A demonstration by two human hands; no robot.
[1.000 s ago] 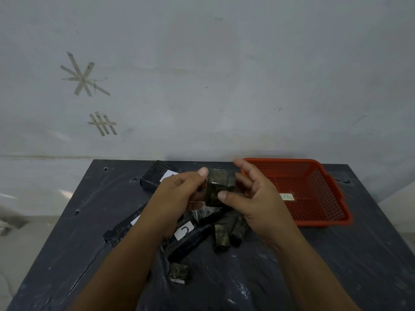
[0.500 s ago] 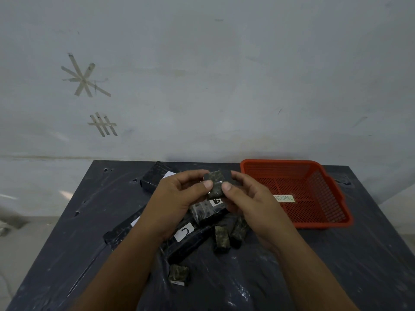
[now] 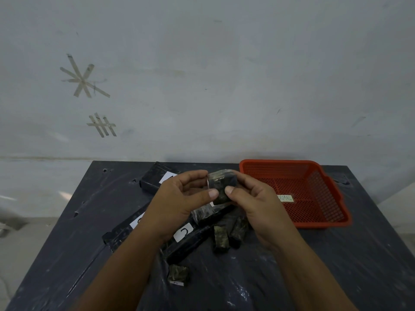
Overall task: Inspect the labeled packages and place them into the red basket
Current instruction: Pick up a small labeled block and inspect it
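Observation:
Both hands hold one small dark plastic-wrapped package (image 3: 221, 185) above the table's middle. My left hand (image 3: 179, 203) pinches its left side between thumb and fingers, and my right hand (image 3: 253, 203) pinches its right side. Under the hands lie several more dark packages: a long one with a white label "C" (image 3: 186, 237), small wrapped blocks (image 3: 221, 240), and one small block (image 3: 178, 274) nearer me. The red mesh basket (image 3: 336, 198) stands to the right with only a white label (image 3: 285, 197) inside.
The black plastic-covered table (image 3: 336, 265) stands against a grey wall with tape marks (image 3: 83, 78). A long dark box with a white label (image 3: 155, 179) lies at the back left. Another long labelled package (image 3: 123, 230) lies under my left forearm.
The package has been turned between the fingers and sits slightly higher and to the right; a white label edge now shows on its left side. Both hands stay in much the same place.

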